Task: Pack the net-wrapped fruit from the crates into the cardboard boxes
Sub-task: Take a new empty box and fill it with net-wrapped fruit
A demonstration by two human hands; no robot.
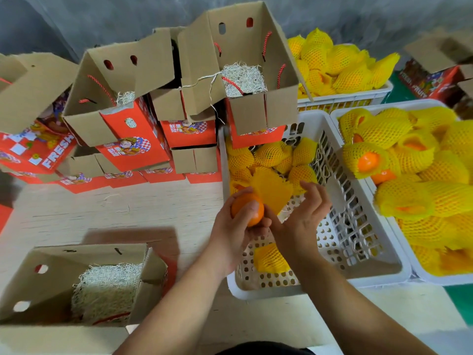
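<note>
My left hand (236,229) grips a bare orange (247,209) over the near-left corner of a white crate (358,252). My right hand (300,216) holds a flat yellow foam net (272,192) that touches the orange. That crate holds several net-wrapped fruits (271,157) at its far end and one (270,258) near me. An open cardboard box (51,285) lined with shredded paper (107,288) stands at my lower left with no fruit visible in it.
A second white crate (399,252) on the right is heaped with yellow-netted fruit (414,175); a third (340,65) sits behind. Stacked open red-and-brown boxes (133,103) fill the far left and middle. One open box (253,73) stands on the crate's far edge.
</note>
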